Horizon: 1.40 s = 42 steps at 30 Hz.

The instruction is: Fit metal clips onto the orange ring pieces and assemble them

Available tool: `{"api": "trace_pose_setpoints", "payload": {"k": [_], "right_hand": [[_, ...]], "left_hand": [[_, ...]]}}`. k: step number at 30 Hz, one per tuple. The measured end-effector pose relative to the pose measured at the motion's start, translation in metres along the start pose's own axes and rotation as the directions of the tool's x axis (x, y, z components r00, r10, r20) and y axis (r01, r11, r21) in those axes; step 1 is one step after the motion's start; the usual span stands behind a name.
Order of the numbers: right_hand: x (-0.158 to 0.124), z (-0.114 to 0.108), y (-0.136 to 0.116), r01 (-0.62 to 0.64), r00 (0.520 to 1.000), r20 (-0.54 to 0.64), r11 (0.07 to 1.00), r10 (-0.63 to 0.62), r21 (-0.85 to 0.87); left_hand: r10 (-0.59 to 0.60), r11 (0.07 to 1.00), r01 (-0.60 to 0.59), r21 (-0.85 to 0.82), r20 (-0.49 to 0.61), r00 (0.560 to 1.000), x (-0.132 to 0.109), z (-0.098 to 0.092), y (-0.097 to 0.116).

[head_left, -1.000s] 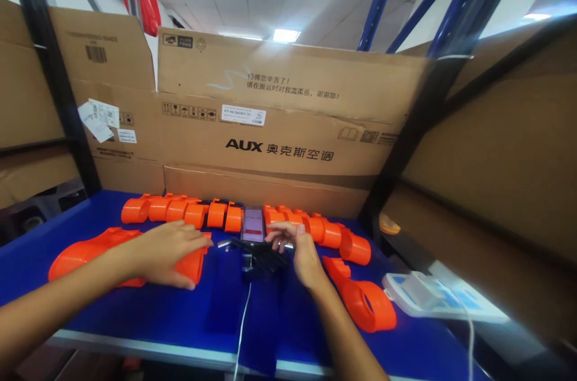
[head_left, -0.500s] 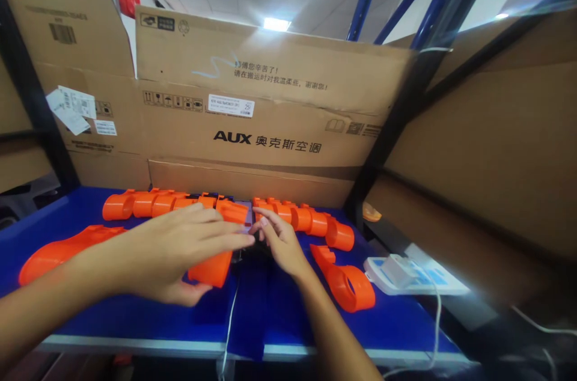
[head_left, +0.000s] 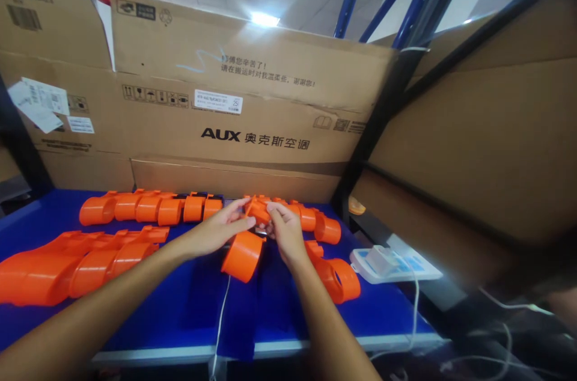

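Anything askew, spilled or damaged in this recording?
Slightly odd: two white labels at the left of the cardboard overlap, tilted against each other. No spill shows on the blue tabletop. The orange part in the left hand and right hand shows no clear damage, though partly covered.

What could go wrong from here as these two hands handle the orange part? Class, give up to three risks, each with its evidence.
1. The left hand and right hand hold the orange part with their fingers at its upper end, so it might slip.
2. The white cable runs over the table's front edge, so it could get snagged.
3. Another orange piece lies close beside the right forearm, which might knock it.
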State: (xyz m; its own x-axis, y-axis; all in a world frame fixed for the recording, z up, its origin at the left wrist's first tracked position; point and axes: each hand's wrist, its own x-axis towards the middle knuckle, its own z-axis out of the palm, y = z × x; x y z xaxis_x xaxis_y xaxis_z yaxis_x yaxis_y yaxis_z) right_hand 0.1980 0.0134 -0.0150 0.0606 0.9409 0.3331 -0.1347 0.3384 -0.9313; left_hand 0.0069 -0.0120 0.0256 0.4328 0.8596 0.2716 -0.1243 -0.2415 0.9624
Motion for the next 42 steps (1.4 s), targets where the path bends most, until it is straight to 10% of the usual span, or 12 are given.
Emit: {"api": "trace_pose_setpoints", "payload": {"k": [6, 11, 26, 30, 33, 37, 42], "right_hand": [[0.010, -0.021, 0.006, 0.180, 0.983, 0.026, 0.910, -0.184, -0.372], [0.014, -0.045, 0.006, 0.201, 0.977, 0.208, 0.530, -0.047, -0.824], [0.008, -0.031, 0.009, 0.294, 0.945, 0.322, 0.278, 0.060, -0.915], [0.009, -0.032, 0.007, 0.384, 0.922, 0.373, 0.372, -0.104, -0.845], [0.010, -0.029, 0.005, 0.418, 0.907, 0.350, 0.605, -0.236, -0.678], [0.007, -0.018, 0.006, 0.285, 0.946, 0.253, 0.890, -0.201, -0.357], [0.005, -0.005, 0.007, 0.177, 0.982, 0.090, 0.971, -0.164, -0.158]], "left_hand": [[-0.052, 0.957, -0.005, -0.289, -0.187, 0.981, 0.021, -0.018, -0.042], [-0.024, 0.936, -0.126, -0.327, -0.419, 0.908, 0.013, -0.046, -0.055], [0.017, 0.941, -0.159, -0.298, -0.427, 0.904, 0.002, -0.025, -0.059], [0.023, 0.951, -0.156, -0.267, -0.442, 0.897, 0.002, -0.024, -0.063], [0.042, 0.963, -0.157, -0.219, -0.453, 0.891, 0.002, -0.022, -0.066], [0.055, 0.973, -0.151, -0.175, -0.462, 0.885, 0.000, -0.018, -0.066], [0.081, 0.978, -0.155, -0.141, -0.432, 0.898, -0.003, -0.014, -0.065]]}}
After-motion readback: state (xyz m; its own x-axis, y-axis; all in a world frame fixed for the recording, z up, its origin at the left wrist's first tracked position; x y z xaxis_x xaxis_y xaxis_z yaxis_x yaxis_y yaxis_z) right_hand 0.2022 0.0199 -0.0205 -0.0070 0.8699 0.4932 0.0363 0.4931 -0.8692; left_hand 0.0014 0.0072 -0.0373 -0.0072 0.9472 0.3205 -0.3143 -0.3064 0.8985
